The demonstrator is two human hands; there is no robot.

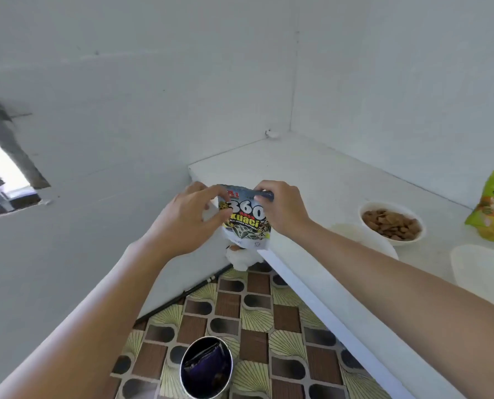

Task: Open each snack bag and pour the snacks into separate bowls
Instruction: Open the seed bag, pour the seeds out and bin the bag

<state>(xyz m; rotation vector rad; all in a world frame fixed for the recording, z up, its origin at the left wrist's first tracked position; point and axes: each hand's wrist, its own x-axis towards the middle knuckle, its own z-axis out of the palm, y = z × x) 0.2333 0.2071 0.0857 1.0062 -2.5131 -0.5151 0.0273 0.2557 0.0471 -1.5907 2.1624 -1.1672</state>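
Firstly, head view: we look down along both forearms to a white counter [312, 174] set in a wall corner.
Seed bag [247, 223]: printed "360" and "kuaci", upright, held in the air over the counter's near left corner, well apart from every bowl.
Bag seal: we cannot tell whether it is torn.
Left hand [192, 223]: thumb and fingers curled, pinching the bag's top left corner.
Right hand [280, 210]: pinching the bag's top right edge; we note the two hands close together, only the bag between them.
Filled bowl [389, 204]: white, on the counter to the right of the hands, holding brown snacks [391, 224].
Second bowl [352, 234]: white, just beside the filled bowl, nearer us, partly hidden by the right forearm.
Third bowl [481, 269]: white, nearer still, cut off at the right edge.
Green bag [493, 211]: on the counter at far right, beyond the third bowl.
Floor [254, 326]: patterned in brown and yellow.
Bin [181, 370]: round, on the floor below the hands; we see a purple wrapper [208, 367] inside.
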